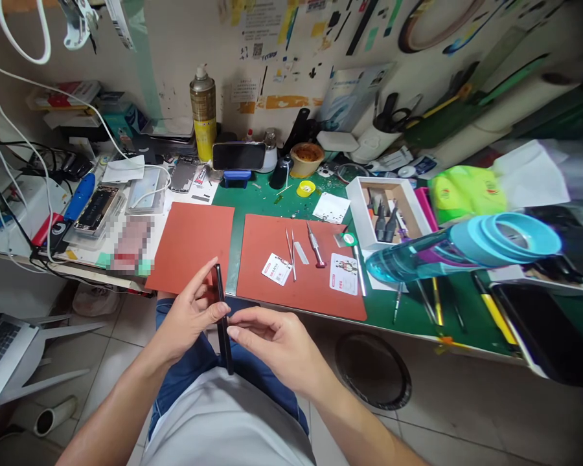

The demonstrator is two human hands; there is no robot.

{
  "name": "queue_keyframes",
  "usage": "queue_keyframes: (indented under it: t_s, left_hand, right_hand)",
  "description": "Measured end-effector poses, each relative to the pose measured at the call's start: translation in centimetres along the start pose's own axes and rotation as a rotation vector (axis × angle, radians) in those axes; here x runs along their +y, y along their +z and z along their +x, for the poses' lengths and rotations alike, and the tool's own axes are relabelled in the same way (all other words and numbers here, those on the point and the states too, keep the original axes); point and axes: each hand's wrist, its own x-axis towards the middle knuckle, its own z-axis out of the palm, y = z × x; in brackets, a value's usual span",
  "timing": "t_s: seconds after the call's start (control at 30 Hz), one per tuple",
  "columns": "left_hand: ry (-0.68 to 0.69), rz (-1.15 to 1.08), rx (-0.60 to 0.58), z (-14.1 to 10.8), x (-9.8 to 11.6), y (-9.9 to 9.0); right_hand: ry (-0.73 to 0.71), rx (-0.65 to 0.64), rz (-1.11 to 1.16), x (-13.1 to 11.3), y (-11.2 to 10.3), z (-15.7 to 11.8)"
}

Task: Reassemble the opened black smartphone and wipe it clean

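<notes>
A slim black smartphone (223, 336) stands edge-on over my lap, just in front of the bench. My left hand (187, 320) grips it from the left, thumb across its near side and fingers behind. From the right, my right hand (279, 343) brings thumb and index finger together against the phone's side; whatever they pinch is too small or hidden to make out. Beyond the hands, a brown-red mat (301, 252) carries tweezers (290, 254), a precision screwdriver (315, 246) and two white printed cards, one a square card (276, 269).
A second red mat (192, 243) lies to the left. At right, a blue water bottle (418, 255) leans over a white box (391, 213) of tools. A phone (239, 156) rests on a stand at the back beside a spray can (203, 113). White cables (43, 168) hang at left.
</notes>
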Motion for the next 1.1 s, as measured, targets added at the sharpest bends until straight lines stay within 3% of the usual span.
queue_keyframes:
  t_s: [0.4, 0.77, 0.83, 0.97, 1.1]
  left_hand:
    - [-0.038, -0.011, -0.041, -0.7, 0.0, 0.2]
    - [-0.099, -0.066, -0.063, -1.0, -0.4, 0.6]
    - [-0.063, -0.042, -0.007, -1.1, -0.4, 0.9]
    - [0.043, 0.027, 0.279, -1.4, 0.1, 1.4]
    - [0.010, 0.095, 0.286, -1.9, 0.7, 1.3]
  right_hand:
    - [-0.038, 0.036, -0.009, 0.0, 0.4, -1.1]
    - [-0.288, 0.182, -0.361, 0.4, 1.6, -3.4]
    - [-0.310, 0.201, -0.409, 0.9, 1.7, -3.7]
    - [-0.219, 0.280, -0.325, 2.0, 1.2, -3.4]
    - [-0.137, 0.214, -0.071, 3.2, 1.0, -2.7]
